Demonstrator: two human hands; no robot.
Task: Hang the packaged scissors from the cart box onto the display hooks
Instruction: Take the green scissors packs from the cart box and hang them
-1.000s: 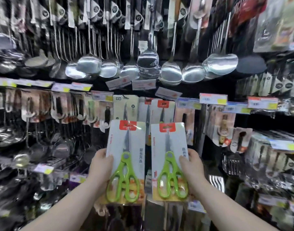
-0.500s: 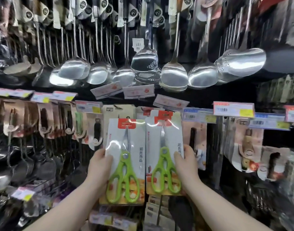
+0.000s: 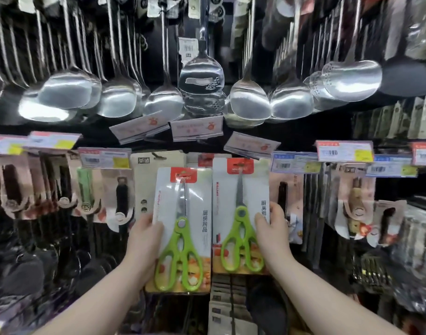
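Since half a second ago, little has changed. Both packs are side by side as before. The right one's red header has edged up and overlaps a red-topped hung pack [image 3: 204, 159] behind it. A second ago both packs were lower, below that hanging row.

- The left hand [image 3: 144, 240] grips the left white card pack of green-handled scissors [image 3: 197, 197] by its left edge. The thumb lies flat on the front and the fingers are hidden behind the card (a narrow clamp on the card).
- The right hand [image 3: 273, 228] grips the right white card pack of green-handled scissors [image 3: 253, 184] by its right edge. The thumb presses the front beside the green handle and the fingers [image 3: 278, 211] are curled round the edge, also narrow.
- Both packs are upright with their inner edges nearly touching. The right pack sits higher, up in the middle row of the display wall. Whether its hang hole is on a hook cannot be told.

Around the packs:
- Polished steel ladles [image 3: 250, 97] and a slotted steel turner [image 3: 201, 78] hang in the top row.
- A tilted pale price label [image 3: 252, 146] sits just above the right pack's header.
- A white-and-yellow price tag [image 3: 343, 152] is out to the right.
- Pink-carded black-handled tools [image 3: 121, 201] hang to the left.
- A beige card pack [image 3: 156, 184] hangs behind the left pack.
- Stacked pale boxes [image 3: 221, 308] lie below.
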